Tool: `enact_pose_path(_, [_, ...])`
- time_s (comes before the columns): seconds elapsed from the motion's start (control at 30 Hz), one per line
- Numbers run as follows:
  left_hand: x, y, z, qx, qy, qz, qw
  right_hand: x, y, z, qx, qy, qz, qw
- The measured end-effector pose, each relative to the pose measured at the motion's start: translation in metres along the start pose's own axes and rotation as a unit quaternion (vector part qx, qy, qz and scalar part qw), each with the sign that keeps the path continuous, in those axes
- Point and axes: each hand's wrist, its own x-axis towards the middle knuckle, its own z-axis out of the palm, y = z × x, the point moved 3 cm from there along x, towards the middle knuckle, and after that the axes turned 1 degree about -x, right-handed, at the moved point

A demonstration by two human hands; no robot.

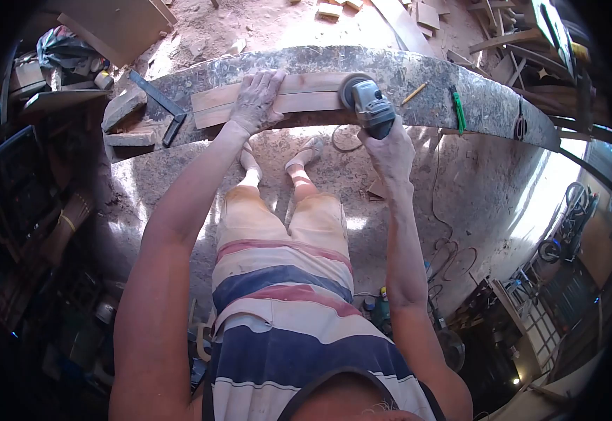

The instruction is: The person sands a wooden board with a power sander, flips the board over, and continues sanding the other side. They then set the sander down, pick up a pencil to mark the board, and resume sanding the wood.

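Across the mottled grey workbench [425, 70], steady the long pale-brown wooden strips [309, 84], laid side by side, beneath the open, pressing left hand [255, 99]; guide the grey, round-disced power tool [372, 104], gripped in the right hand [391, 149], evenly and lightly, well clear of fingertips.

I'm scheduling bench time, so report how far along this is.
Two wooden boards already lie side by side on the bench. The right hand holds the angle grinder at their right end; the left hand rests on them. Grinding probably remains; how much surface is finished isn't clear.
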Motion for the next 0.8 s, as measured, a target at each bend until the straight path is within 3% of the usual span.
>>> enact_pose_path(0.2, [0.001, 0.002, 0.0, -0.002, 0.005, -0.001, 1.0, -0.009, -0.016, 0.006, 0.012, -0.031, -0.034, 0.999])
enact_pose_path(0.5, [0.0, -0.002, 0.0, -0.012, 0.003, -0.004, 1.0, -0.013, -0.009, 0.004, 0.023, -0.015, 0.017, 0.999])
enact_pose_path(0.6, [0.0, -0.001, 0.001, -0.004, 0.0, 0.003, 1.0, -0.017, -0.016, 0.005, 0.007, -0.016, -0.027, 0.999])
enact_pose_path(0.8, [0.0, 0.0, -0.001, -0.021, 0.01, 0.0, 1.0, -0.011, 0.004, 0.005, 0.034, -0.008, 0.032, 0.999])
